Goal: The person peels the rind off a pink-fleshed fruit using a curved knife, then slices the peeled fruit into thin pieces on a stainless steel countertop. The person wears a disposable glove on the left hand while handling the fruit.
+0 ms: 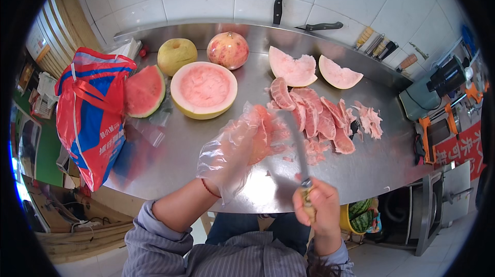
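Observation:
My left hand [234, 143], in a clear plastic glove, holds a chunk of peeled pink pomelo flesh [262, 138] above the steel table [174, 165]. My right hand [318, 203] is closed around the patterned handle of a kitchen knife [298, 143]. The knife's blade points away from me, its tip just right of the held flesh; it is blurred. Peeled pomelo segments [314, 112] lie in a pile beyond and to the right of the blade. Scraps of membrane [369, 120] lie right of the pile, and more pulp bits [315, 151] lie beside the blade.
At the back stand a hollowed pomelo rind half [203, 110], a yellow pomelo [177, 56] and a reddish one [228, 51]. Two rind pieces [292, 66] lie back right. A watermelon wedge [145, 91] leans by a red-blue bag [93, 118]. Knives [324, 26] hang along the tiled wall.

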A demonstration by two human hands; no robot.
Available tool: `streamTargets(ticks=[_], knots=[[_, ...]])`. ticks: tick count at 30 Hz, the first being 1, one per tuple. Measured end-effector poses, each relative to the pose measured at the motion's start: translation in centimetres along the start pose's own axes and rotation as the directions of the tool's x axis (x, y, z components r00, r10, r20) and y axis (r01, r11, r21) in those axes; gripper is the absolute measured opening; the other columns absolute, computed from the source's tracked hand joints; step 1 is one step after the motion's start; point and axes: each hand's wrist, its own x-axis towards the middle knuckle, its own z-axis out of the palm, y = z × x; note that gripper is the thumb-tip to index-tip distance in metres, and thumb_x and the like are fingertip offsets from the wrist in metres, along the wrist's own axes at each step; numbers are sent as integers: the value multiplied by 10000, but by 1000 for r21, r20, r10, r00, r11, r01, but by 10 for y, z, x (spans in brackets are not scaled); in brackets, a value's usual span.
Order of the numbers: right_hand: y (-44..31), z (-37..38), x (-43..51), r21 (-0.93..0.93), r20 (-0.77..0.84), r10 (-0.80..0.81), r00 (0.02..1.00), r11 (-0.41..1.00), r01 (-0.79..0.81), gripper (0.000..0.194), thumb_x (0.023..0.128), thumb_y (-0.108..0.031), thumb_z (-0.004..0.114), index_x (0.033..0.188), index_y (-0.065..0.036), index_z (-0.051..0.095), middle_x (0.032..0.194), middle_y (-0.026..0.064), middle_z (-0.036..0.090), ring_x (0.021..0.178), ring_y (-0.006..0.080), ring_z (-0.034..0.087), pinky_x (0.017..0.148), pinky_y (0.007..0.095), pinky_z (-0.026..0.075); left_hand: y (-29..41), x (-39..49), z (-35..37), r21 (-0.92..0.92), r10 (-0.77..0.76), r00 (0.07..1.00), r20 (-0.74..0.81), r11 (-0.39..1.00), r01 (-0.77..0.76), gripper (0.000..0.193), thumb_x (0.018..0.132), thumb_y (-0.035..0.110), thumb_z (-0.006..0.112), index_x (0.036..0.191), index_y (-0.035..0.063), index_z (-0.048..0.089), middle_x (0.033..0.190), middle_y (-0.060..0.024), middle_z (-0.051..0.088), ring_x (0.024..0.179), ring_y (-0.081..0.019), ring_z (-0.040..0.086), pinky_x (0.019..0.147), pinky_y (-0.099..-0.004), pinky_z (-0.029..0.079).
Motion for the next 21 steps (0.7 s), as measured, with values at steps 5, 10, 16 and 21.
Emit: streamTargets(ticks=[5,10,16,21], knots=[[-1,13,11,-829,-95,-484,870,523,200,350,812,8,660,1156,24,594,899,130,627,680,169,609,561,258,473,5,-1,5,-15,72,997,16,997,-72,641,979,514,425,1366,11,332,1353,-175,444,1251,-287,482,1004,-447,449],[8,27,11,-944,178,-556,812,136,300,437,738,38,709,1164,-25,635,862,109,595,638,188,607,534,281,476,-3,2,2,-106,72,996,-52,991,-77,642,981,517,415,1389,35,298,1386,-167,382,1267,-284,450,1010,-463,441],[17,28,12,-947,228,-578,783,54,316,441,734,31,719,1163,-46,649,843,76,586,612,180,591,510,291,464,-6,0,3,23,96,992,-83,995,-95,624,985,500,416,1388,36,310,1351,-171,437,1241,-295,480,1004,-473,452],[19,29,13,-952,226,-574,787,43,304,438,735,19,723,1160,-62,655,829,75,579,614,191,586,513,294,466,-4,-3,3,38,117,991,-66,993,-115,616,984,472,443,1398,35,310,1355,-175,448,1225,-296,504,990,-466,470]])
